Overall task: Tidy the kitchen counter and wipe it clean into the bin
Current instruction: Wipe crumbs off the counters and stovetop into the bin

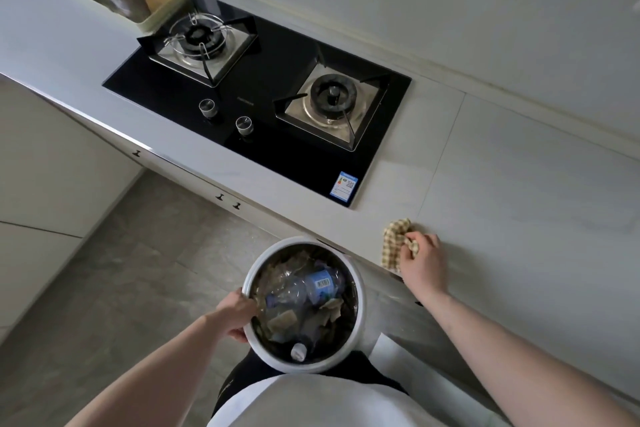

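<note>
A round white bin is held up just below the counter's front edge, full of crushed plastic bottles and scraps. My left hand grips the bin's left rim, fingers curled over the edge. My right hand holds a bunched yellow checked cloth on the pale grey counter, right at the front edge above the bin. Part of the cloth hangs over the edge.
A black glass hob with two burners and two knobs lies left of the cloth. A cream tray with blurred items stands at the back left. White cabinet fronts and a grey tiled floor lie below.
</note>
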Demonstrator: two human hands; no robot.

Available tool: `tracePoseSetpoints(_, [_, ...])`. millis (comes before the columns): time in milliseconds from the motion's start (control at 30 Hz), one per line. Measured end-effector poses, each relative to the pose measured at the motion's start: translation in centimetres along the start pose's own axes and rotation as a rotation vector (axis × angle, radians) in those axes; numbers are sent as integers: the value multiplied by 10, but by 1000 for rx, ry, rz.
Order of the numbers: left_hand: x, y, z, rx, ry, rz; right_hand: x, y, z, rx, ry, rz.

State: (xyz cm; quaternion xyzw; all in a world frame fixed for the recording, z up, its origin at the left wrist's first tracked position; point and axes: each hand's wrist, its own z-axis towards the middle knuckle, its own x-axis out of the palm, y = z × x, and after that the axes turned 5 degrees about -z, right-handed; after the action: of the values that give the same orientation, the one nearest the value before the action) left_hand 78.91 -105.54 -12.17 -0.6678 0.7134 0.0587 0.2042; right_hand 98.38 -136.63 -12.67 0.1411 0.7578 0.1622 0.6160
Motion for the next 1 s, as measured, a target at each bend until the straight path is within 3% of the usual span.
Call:
tracePoseSetpoints(133, [-30, 3, 1, -3, 4, -42, 23, 42, -14, 24, -43, 40])
tracePoseSetpoints(600, [-158, 22, 36, 30, -31, -132, 105, 226, -7, 12, 111, 114])
tracePoseSetpoints(1000, [-233, 29, 61, -38, -112, -259, 149, 331, 29, -162, 220, 83])
